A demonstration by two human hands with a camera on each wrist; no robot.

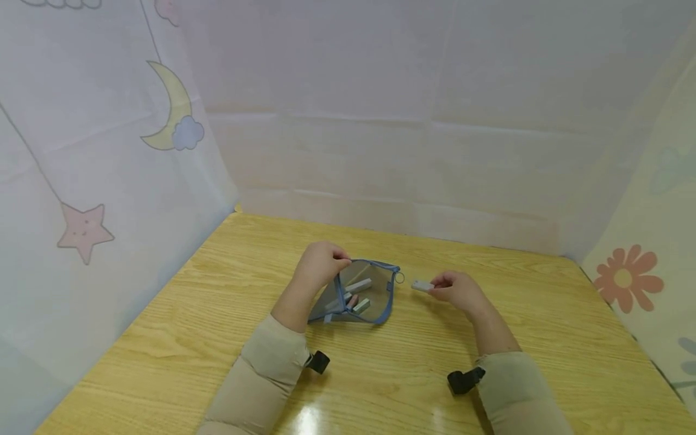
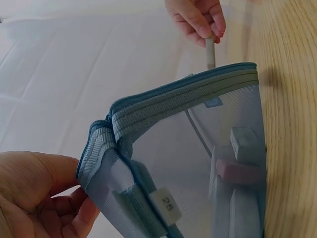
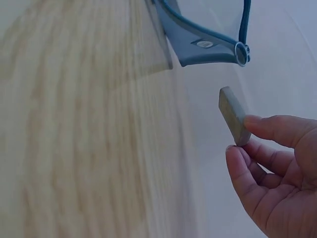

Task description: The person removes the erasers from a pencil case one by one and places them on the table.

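- Landmark: blue-trimmed mesh pouch (image 1: 379, 281), on the wood table (image 1: 163, 350), mouth open and facing roughly right.
- Left hand (image 1: 321, 263): at pouch's upper-left rim, pinching the rim between thumb and fingers.
- Right hand (image 1: 457, 291): right of pouch, gripping the small grey block (image 1: 422, 286) by one end, thumb against fingers.
- Grey block: just right of pouch mouth, in the air, not touching the pouch; free end points at it.
- Inside pouch: a long pale block (image 1: 359, 285), a pinkish block (image 1: 353, 301), a greenish block (image 1: 361, 306). Exact count unclear through mesh.
- Metal ring (image 1: 400, 278): on pouch's upper-right corner.
- White tag (image 2: 166, 204): on pouch's trim, digits printed, too soft to read surely.
- Pale backdrop (image 1: 348, 163): behind pouch, past table edge.
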